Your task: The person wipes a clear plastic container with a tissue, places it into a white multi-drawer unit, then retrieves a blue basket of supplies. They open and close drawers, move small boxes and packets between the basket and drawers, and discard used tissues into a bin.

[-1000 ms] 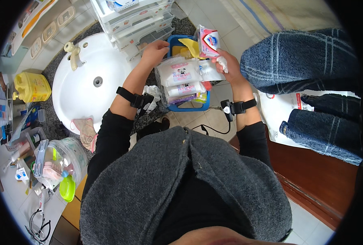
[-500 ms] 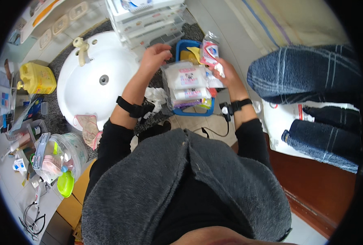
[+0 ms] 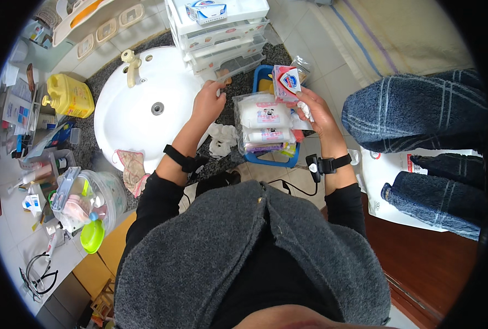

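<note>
In my right hand (image 3: 318, 112) is a pink-and-white soap box (image 3: 287, 82), pinched at its lower right edge. A crumpled white tissue (image 3: 305, 111) also shows against that hand's fingers. The box is over the far end of a blue plastic basket (image 3: 292, 160). Wrapped white packs (image 3: 266, 115) lie stacked on the basket, just nearer than the box. My left hand (image 3: 208, 101) hovers between the sink and the basket, by the lowest clear drawer (image 3: 244, 64). Its fingers are loosely curled and apart, with nothing visible in them.
A white sink (image 3: 118, 115) lies at left, beside a yellow pump jug (image 3: 71, 97). A drawer unit (image 3: 236, 13) stands behind, another soap box (image 3: 205, 11) on top. Crumpled tissue (image 3: 221, 140) lies on the dark counter. Blue towels (image 3: 408, 112) are at right.
The view has shifted, moving the scene right and down. My right hand has turned the soap box more face up, apart from the clear wrapper behind it. My left hand remains near the drawers.
</note>
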Demonstrator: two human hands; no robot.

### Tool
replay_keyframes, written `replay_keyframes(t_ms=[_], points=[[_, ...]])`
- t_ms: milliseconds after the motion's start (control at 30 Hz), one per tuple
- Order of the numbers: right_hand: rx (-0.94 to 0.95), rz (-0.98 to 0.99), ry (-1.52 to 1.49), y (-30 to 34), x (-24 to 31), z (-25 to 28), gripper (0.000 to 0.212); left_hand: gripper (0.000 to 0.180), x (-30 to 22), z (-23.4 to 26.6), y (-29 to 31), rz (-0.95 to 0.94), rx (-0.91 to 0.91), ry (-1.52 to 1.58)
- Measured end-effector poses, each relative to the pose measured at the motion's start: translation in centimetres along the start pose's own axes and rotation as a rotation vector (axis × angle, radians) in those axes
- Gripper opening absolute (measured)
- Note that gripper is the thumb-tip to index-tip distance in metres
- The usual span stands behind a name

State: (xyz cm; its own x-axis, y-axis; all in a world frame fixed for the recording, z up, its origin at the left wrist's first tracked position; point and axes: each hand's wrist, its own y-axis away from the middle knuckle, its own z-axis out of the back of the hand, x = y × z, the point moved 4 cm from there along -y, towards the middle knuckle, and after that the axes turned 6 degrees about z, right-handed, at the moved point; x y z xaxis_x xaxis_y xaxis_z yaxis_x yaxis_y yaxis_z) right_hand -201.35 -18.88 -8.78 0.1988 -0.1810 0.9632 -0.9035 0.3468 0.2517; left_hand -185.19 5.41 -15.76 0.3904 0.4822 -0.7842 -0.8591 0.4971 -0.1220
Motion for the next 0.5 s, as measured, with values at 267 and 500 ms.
replay_keyframes(t_ms=[267,500], points=[[-0.029,-0.026,0.046,0.6,-0.3,-0.4,0.042,0.046,-0.6,-0.7,-1.6,-0.014,-0.073,-0.372],[-0.017,0.018,0.019,2.0,0.0,0.3,0.042,0.023,0.8,-0.2,-4.1,-0.093,-0.083,-0.529]])
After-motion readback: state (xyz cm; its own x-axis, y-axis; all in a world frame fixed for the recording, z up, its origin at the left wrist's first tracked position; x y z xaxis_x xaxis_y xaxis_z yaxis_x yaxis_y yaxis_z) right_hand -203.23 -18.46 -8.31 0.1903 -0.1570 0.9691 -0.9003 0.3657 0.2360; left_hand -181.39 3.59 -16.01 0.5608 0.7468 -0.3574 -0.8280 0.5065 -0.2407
